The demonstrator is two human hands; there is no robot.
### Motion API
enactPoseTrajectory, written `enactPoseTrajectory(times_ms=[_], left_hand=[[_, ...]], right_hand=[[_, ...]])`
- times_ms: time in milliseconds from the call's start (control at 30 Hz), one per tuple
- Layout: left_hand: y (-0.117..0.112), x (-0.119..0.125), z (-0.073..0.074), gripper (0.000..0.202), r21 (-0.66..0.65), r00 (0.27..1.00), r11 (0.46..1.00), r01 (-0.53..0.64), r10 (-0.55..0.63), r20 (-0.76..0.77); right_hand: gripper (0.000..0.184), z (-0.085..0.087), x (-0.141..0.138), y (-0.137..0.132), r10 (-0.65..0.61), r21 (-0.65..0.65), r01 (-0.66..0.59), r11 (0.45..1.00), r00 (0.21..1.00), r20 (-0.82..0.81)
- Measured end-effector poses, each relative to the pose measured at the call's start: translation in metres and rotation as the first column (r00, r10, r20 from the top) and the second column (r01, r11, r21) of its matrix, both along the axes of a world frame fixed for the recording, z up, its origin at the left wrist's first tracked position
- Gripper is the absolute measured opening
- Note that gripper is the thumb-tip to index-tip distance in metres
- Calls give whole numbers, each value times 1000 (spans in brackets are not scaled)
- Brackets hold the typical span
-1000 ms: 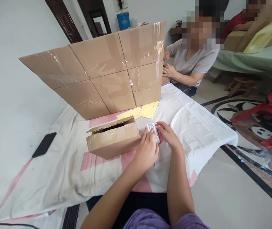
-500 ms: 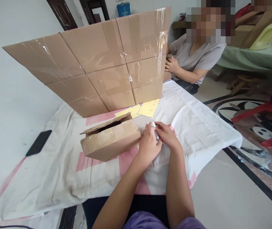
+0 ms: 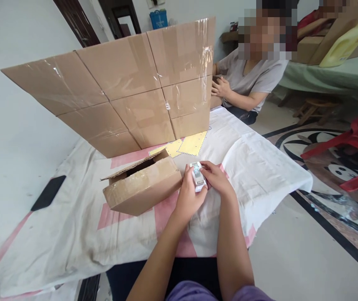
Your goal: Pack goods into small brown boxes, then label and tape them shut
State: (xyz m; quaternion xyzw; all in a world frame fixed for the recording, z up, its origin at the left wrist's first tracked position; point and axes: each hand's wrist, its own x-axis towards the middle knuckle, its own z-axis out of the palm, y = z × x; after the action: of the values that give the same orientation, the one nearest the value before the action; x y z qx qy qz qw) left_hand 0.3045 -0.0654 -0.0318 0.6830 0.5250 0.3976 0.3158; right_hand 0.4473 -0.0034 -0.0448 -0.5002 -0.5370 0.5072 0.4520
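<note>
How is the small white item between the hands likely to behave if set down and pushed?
The white item looks straight-edged, so it is probably stiff. Its boxy shape suggests sliding rather than rolling. It fits within the left hand, so it may be light.

The small white device [image 3: 199, 177] has a compact, roughly oblong body. A pale grey-green panel [image 3: 196, 169] occupies the far part of its upper face; a narrower grey-beige strip [image 3: 200, 182] crosses the face near the closer end. Markings on both are too small to read. The device is oriented with the panel upward, its long axis running away from the person and slightly to the left. It is positioned over the bench [image 3: 257, 167], between both hands. The left-hand grip [image 3: 187, 193] clasps its left side and near end; the right-hand grip [image 3: 216, 177] meets its right edge. The underside is hidden.
</note>
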Motion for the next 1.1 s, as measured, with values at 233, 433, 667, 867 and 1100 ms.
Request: enactPoseTrajectory(times_ms=[233,433,667,867,1100], left_hand=[[0,2,-5,63,-8,996,1000,5,-6,-89],[2,6,-13,58,70,991,997,-25,33,-126],[6,12,-27,60,120,984,988,-100,116,-134],[4,9,-22,58,106,989,991,-86,98,-113],[1,7,-15,62,57,996,997,-59,62,-58]], right_hand=[[35,-4,0,1,6,4,-6,1000,1000,5],[31,1,1,3,-293,97,288,953,955,42],[34,17,-1,-11,-175,174,219,960,956,-236],[45,38,-9,-22,-100,150,108,983,993,-56],[56,48,-16,-29,-10,103,25,994,989,-146]])
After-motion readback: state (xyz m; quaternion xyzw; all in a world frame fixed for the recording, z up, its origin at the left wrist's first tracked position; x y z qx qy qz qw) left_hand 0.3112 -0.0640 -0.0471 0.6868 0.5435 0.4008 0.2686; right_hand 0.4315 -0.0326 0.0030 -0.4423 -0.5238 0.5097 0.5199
